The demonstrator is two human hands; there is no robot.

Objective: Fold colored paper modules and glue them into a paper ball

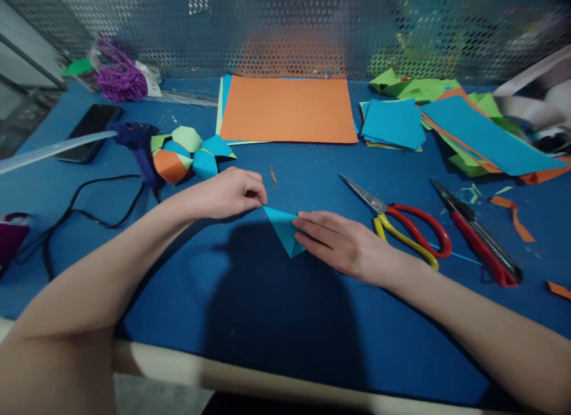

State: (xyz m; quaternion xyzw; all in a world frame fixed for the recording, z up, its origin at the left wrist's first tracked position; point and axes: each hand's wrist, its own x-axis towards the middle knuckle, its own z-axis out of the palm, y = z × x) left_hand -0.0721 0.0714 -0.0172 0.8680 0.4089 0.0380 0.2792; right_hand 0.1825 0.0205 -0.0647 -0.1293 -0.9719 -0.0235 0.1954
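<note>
A folded piece of blue paper (282, 226) lies on the blue tabletop, one point toward me. My left hand (238, 194) pinches its upper left corner between thumb and fingertips, the other fingers curled. Resting over the paper's right side is my right hand (336, 239), its fingers stretched out and pressing from above; the right part of the paper is hidden beneath them. To the right of that hand lie scissors (401, 222) with one red and one yellow handle. A small scrap of orange paper (273, 175) sits just beyond the paper.
Beyond my hands are orange sheets (289, 109), blue paper squares (395, 123) and blue strips (491, 132). A red utility knife (477, 236) lies at right. At left are a glue gun (139, 147), folded paper shapes (178, 156), a phone (89, 132), purple cord (118, 73) and a black cable (75, 207).
</note>
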